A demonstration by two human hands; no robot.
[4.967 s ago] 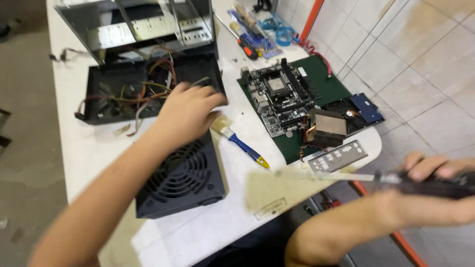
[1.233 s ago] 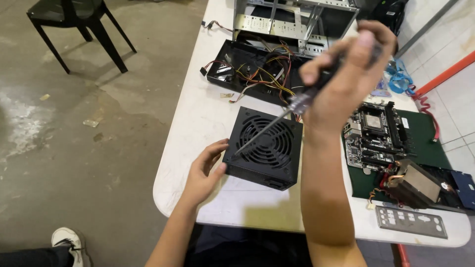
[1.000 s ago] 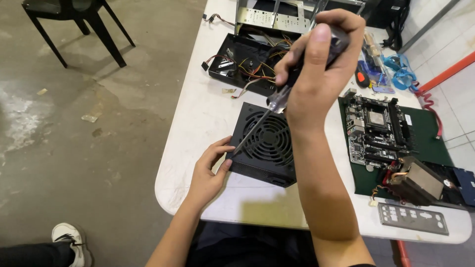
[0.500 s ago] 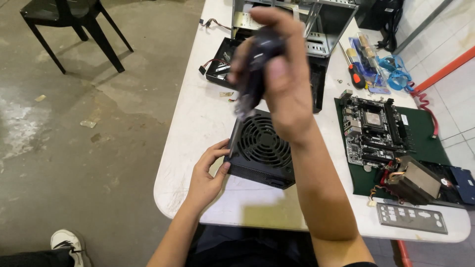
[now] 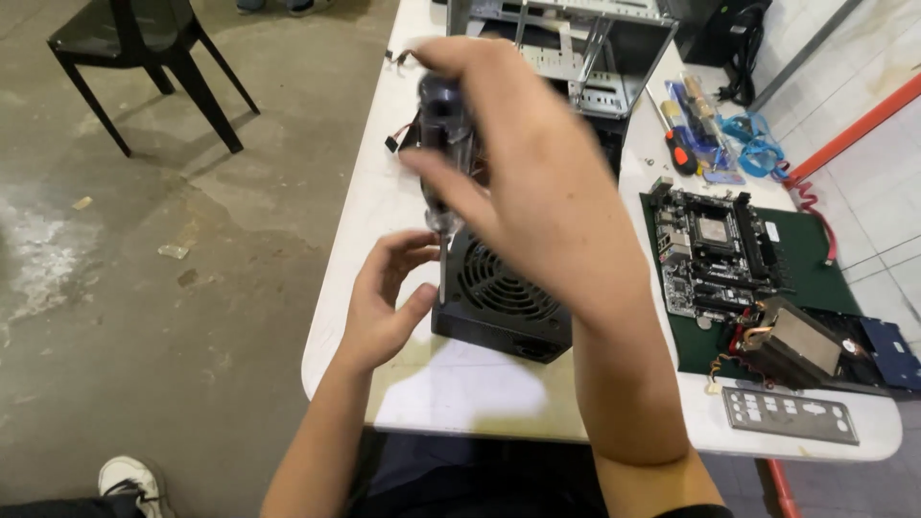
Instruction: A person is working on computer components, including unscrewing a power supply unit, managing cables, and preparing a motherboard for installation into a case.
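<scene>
On the white table's (image 5: 384, 206) near edge: black metal fan-grilled power supply box (image 5: 504, 302). Left hand (image 5: 384, 302) cups its left corner, fingers loosely curled. Right hand (image 5: 523, 177), above it, grips a dark-handled screwdriver (image 5: 441, 144), tip down at that corner.

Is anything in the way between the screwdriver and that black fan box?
Nothing visible. The right hand holds the screwdriver upright, its shaft at the corner of the power supply; the left hand steadies that corner.
</scene>
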